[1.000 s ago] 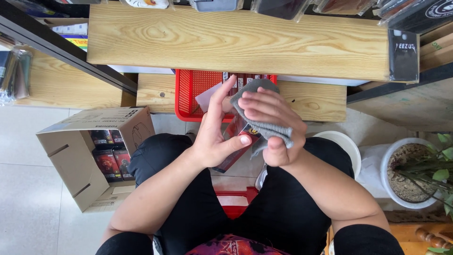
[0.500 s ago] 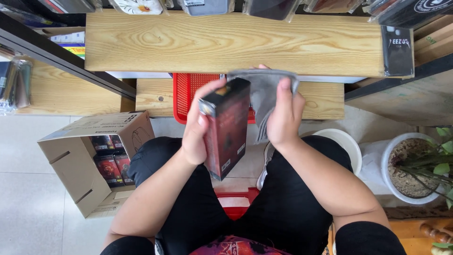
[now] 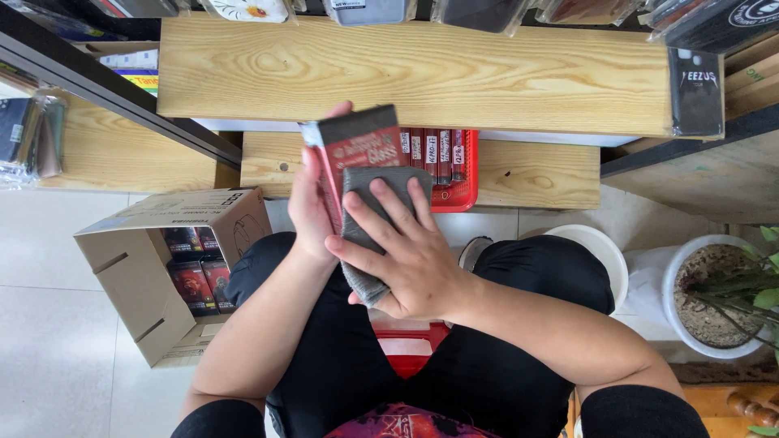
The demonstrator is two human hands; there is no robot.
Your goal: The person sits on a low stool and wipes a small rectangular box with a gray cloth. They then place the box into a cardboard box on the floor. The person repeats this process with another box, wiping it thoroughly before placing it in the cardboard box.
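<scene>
My left hand (image 3: 311, 203) grips a flat dark red and black box (image 3: 353, 146) by its left edge and holds it upright in front of me. My right hand (image 3: 402, 251) presses a grey cloth (image 3: 365, 231) flat against the face of the box, fingers spread over the cloth. Behind the box, a red plastic basket (image 3: 464, 182) on the lower wooden shelf holds a row of similar red boxes (image 3: 434, 154) standing on edge.
An open cardboard carton (image 3: 154, 268) with more red boxes stands on the tiled floor at my left. A wooden shelf (image 3: 422, 73) runs overhead. A white bucket (image 3: 596, 247) and a potted plant (image 3: 722, 300) sit at my right. A red stool (image 3: 406, 349) shows between my legs.
The box has been turned to face me and raised a little. My right hand has moved from behind the box onto its front, pressing the cloth against it.
</scene>
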